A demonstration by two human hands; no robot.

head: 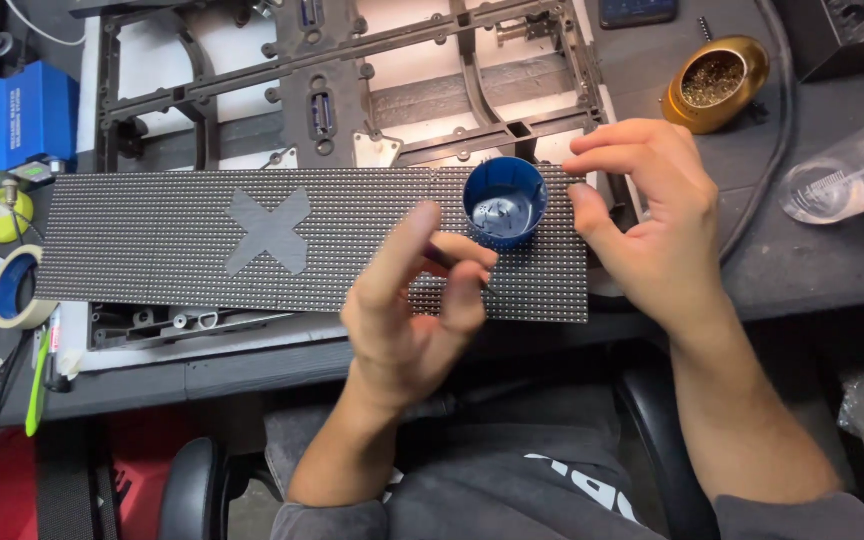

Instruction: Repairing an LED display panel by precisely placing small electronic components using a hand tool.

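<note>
A long dark panel (182,270) studded with small dots lies across the bench, with a grey X of tape (267,230) stuck on it. A small blue round tub (505,202) stands on the panel's right part. My left hand (407,310) hovers over the panel just below the tub, its thumb and forefinger pinched on a thin dark tool (439,258). Held just right of the tub, my right hand (652,220) has its fingers spread and curved and holds nothing.
A dark metal frame (352,90) lies behind the panel. A gold tin of brass wool (715,82) and a clear plastic bottle (847,180) sit at the right. A blue box (27,115), tape roll (14,290) and green pen (37,385) lie left.
</note>
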